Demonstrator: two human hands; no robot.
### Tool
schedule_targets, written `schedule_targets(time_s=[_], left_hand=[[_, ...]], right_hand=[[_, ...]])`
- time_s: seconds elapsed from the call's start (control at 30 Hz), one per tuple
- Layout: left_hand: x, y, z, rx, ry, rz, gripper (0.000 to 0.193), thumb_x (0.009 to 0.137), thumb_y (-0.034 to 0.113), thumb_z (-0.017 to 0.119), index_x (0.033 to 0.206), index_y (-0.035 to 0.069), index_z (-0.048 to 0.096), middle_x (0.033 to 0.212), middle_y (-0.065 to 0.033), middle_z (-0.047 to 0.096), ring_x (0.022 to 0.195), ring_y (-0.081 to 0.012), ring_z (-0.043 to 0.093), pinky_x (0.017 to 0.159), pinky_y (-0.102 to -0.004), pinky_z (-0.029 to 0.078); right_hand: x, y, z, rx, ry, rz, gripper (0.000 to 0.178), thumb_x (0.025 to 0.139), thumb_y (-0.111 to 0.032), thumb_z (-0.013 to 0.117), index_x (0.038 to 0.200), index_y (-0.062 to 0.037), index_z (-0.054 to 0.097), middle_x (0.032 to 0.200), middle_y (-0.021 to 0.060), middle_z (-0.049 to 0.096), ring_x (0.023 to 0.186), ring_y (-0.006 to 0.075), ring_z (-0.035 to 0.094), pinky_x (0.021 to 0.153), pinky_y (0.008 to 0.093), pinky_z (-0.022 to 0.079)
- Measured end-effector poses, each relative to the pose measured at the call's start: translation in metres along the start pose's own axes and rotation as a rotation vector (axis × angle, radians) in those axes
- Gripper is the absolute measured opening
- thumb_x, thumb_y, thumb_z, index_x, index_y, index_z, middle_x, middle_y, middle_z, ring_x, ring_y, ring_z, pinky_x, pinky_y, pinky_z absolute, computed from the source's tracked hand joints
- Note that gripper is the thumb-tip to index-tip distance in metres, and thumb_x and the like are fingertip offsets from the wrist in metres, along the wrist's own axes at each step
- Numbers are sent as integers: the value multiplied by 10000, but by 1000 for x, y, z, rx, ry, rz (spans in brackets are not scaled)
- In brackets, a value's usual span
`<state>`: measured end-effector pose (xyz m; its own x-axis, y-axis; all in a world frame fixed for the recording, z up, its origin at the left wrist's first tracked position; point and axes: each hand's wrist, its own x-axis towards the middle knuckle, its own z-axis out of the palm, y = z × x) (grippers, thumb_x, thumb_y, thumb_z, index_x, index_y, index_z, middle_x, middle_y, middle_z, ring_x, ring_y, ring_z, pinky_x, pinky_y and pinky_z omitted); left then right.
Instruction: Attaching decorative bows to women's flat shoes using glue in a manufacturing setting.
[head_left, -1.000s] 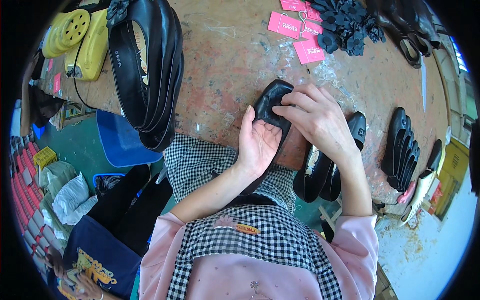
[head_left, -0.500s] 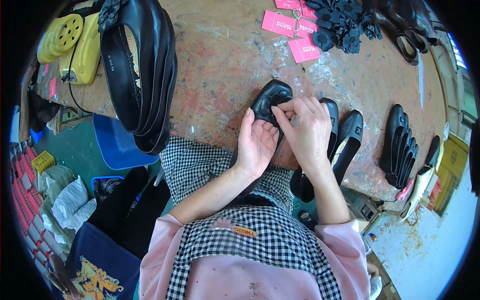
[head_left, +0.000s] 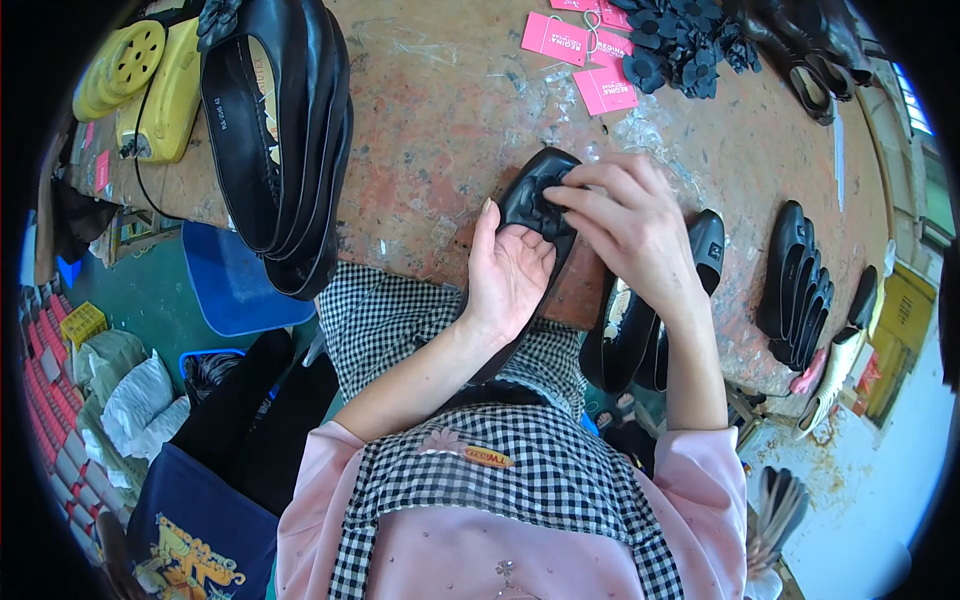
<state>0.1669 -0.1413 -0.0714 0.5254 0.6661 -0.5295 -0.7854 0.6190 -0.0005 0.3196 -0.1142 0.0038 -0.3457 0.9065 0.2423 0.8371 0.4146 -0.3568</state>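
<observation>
My left hand grips a black leather flat shoe, its fingers curled into the opening and the thumb along the outer side. The toe points away from me; the heel end runs down behind my left wrist. On the toe sits a black flower ornament. My right hand has thumb and fingertips pinched together at the flower's right edge. How firmly they grip it is hard to see. Just right of the held shoe, partly behind my right wrist, lie more black flats at the table's near edge.
Big stacked black shoes stand at the left, near a yellow device. Pink tags and a pile of black fabric flowers lie at the back. A row of black shoes is at the right. Below the table is a blue bin.
My right hand has shifted slightly right and turned, its fingers still at the flower. The shoe in my left hand has moved a little left and away.
</observation>
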Motion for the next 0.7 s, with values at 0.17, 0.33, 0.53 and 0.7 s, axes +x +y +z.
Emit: schedule_targets(time_s=[0.17, 0.33, 0.53, 0.7], left_hand=[[1, 1, -4, -33, 3, -25, 575, 955, 528, 411, 1150, 6, 551, 1146, -71, 596, 1118, -178, 515, 997, -295, 370], [2, 1, -9, -4, -13, -6, 540, 961, 526, 404, 1084, 24, 560, 1043, -42, 602, 949, -146, 532, 914, -268, 397], [7, -3, -21, -11, -132, 41, 582, 964, 546, 373, 1155, 18, 530, 1114, -56, 583, 1008, -149, 512, 955, -302, 379], [0, -6, -2, 156, 13, 73, 655, 969, 571, 320, 1274, 6, 452, 1222, -79, 542, 1168, -168, 474, 1053, -331, 329]], right_hand=[[0, 8, 12, 36, -81, -42, 167, 705, -116, 696, 867, -87, 673, 901, 12, 615, 897, 204, 565, 779, 330, 441], [0, 3, 20, 59, -35, 26, 114, 707, -118, 708, 791, -81, 641, 813, 28, 597, 836, 219, 560, 743, 336, 425], [-8, -21, 37, -15, 93, 294, 123, 726, -144, 723, 791, -75, 644, 809, 46, 608, 823, 236, 559, 741, 351, 405], [-7, -38, 42, 10, 123, 540, 128, 738, -152, 728, 803, -71, 654, 815, 60, 629, 824, 233, 564, 729, 352, 379]])
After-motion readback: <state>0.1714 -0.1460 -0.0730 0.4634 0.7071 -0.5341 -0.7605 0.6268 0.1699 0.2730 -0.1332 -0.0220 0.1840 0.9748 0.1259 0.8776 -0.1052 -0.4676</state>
